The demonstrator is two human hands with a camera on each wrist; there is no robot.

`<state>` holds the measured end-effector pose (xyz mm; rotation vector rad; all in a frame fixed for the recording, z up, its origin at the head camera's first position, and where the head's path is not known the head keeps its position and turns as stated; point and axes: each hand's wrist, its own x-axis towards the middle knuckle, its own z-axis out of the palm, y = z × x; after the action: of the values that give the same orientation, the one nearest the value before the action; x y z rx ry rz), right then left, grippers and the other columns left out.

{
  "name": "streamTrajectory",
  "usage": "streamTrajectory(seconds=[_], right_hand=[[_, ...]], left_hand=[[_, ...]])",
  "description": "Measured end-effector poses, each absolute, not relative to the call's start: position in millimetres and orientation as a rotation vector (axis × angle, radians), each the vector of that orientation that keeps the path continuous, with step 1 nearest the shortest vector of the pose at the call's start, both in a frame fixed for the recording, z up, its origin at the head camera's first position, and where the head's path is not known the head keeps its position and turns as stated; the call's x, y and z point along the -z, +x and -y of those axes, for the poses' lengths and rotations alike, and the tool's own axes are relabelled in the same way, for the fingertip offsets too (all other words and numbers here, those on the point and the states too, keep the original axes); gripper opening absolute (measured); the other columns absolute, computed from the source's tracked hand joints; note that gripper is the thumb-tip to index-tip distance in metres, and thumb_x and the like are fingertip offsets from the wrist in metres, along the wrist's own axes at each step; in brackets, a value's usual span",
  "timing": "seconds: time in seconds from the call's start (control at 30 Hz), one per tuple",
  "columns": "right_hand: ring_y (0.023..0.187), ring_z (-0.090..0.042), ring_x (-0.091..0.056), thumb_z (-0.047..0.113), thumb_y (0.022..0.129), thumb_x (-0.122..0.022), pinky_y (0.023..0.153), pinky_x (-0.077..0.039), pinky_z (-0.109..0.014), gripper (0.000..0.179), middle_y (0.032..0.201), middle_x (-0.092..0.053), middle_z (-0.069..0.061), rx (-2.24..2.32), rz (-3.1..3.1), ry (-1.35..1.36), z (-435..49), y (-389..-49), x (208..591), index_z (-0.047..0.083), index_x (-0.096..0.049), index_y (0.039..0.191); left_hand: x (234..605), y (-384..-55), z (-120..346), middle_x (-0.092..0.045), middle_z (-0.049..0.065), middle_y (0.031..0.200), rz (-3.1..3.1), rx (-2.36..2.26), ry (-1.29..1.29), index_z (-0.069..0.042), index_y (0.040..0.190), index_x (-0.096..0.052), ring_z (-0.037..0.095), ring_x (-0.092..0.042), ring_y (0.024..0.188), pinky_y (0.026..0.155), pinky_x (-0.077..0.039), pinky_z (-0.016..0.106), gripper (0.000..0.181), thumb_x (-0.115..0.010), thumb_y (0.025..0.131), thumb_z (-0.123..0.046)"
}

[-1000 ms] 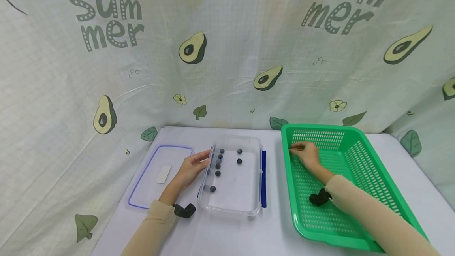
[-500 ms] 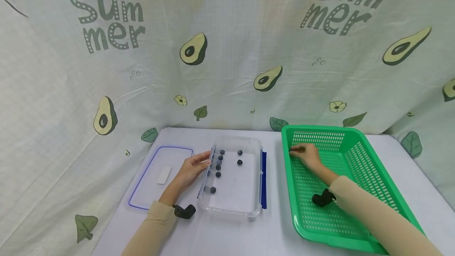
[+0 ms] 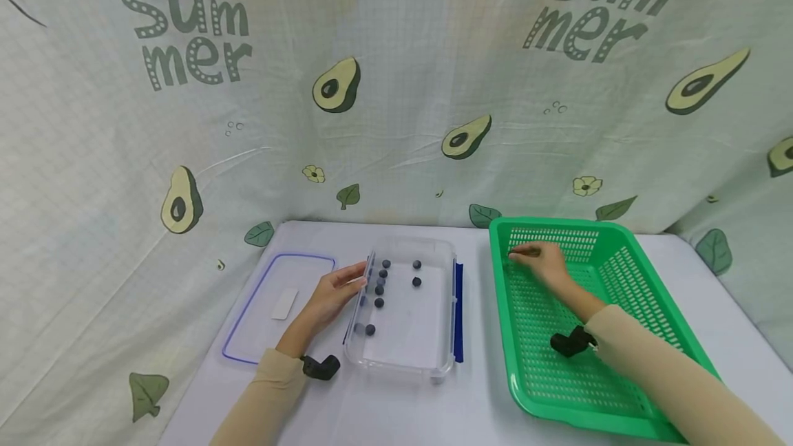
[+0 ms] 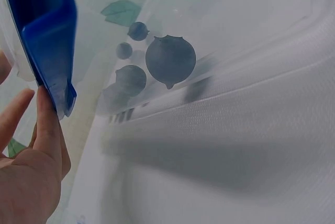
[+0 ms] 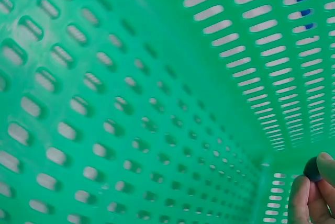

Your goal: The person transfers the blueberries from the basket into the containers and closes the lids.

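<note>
My right hand [image 3: 542, 263] is inside the green plastic basket [image 3: 511, 391], near its far left corner. In the right wrist view, the thumb and fingers pinch a small dark ball [image 5: 312, 169]. My left hand [image 3: 330, 299] is at the left side of a clear plastic box [image 3: 409, 370], with extended fingers touching its edge. Close up in the left wrist view, those fingers [image 4: 48, 124] lie against the box's blue side latch [image 4: 49, 46]. Several similar dark balls [image 3: 379, 303] lie inside the box, mostly along its left wall; two [image 3: 417, 282] lie farther right.
A clear lid with a blue rim [image 3: 248, 308] lies left of the box, with a white rectangle [image 3: 285, 303] on it. Another blue latch [image 3: 459, 312] hangs off the box's right side. A patterned curtain [image 3: 396, 88] stands behind the white table [image 3: 473, 405].
My right hand has moved slightly right, away from the basket's left wall, with the small ball at its fingertips. The left hand, box and balls inside stay in place.
</note>
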<state>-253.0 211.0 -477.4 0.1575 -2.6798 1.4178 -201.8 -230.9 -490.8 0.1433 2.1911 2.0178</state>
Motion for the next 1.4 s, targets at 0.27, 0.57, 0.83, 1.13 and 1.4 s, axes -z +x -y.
streamTrajectory(seconds=[0.27, 0.57, 0.83, 1.13, 1.4], right_hand=[[0.107, -0.041, -0.064, 0.017, 0.095, -0.07, 0.088, -0.054, -0.049, 0.032, 0.112, -0.069, -0.023, -1.497, 2.683, 0.109, -210, -246, 464, -0.008, -0.068, 0.116], [0.095, -0.018, -0.067, 0.024, 0.096, -0.07, 0.094, -0.051, -0.053, 0.038, 0.112, -0.07, -0.02, -1.569, 2.663, 0.161, -210, -236, 443, -0.005, -0.067, 0.12], [0.092, 0.0, -0.062, 0.029, 0.096, -0.07, 0.097, -0.05, -0.045, 0.046, 0.118, -0.068, -0.017, -1.711, 2.608, 0.205, -212, -228, 420, -0.006, -0.064, 0.125], [0.101, -0.003, -0.062, 0.033, 0.094, -0.071, 0.086, -0.05, -0.018, 0.05, 0.109, -0.07, 0.008, -1.775, 2.585, 0.243, -210, -218, 392, -0.004, -0.064, 0.126], [0.104, -0.005, -0.06, 0.034, 0.094, -0.071, 0.087, -0.05, -0.02, 0.049, 0.109, -0.07, 0.007, -1.746, 2.603, 0.294, -206, -214, 384, -0.003, -0.065, 0.124]], left_hand=[[492, -201, 231, -0.05, 0.018, 0.145, -2.171, -2.029, 0.118, 0.001, 0.143, -0.051, 0.027, -0.05, 0.13, 0.098, -0.046, 0.02, 0.052, -0.069, 0.095, -0.01], [491, -200, 230, -0.05, 0.018, 0.146, -2.186, -2.017, 0.108, 0.0, 0.143, -0.052, 0.027, -0.05, 0.13, 0.099, -0.046, 0.021, 0.051, -0.068, 0.096, -0.011], [488, -199, 231, -0.049, 0.018, 0.147, -2.206, -1.998, 0.113, -0.001, 0.144, -0.051, 0.029, -0.049, 0.132, 0.101, -0.045, 0.023, 0.051, -0.068, 0.096, -0.012], [490, -201, 232, -0.05, 0.018, 0.146, -2.227, -1.98, 0.126, -0.001, 0.143, -0.052, 0.03, -0.048, 0.133, 0.103, -0.044, 0.025, 0.052, -0.069, 0.096, -0.015], [489, -202, 231, -0.05, 0.018, 0.146, -2.238, -1.969, 0.123, -0.002, 0.143, -0.052, 0.031, -0.047, 0.134, 0.106, -0.043, 0.03, 0.051, -0.069, 0.096, -0.014]])
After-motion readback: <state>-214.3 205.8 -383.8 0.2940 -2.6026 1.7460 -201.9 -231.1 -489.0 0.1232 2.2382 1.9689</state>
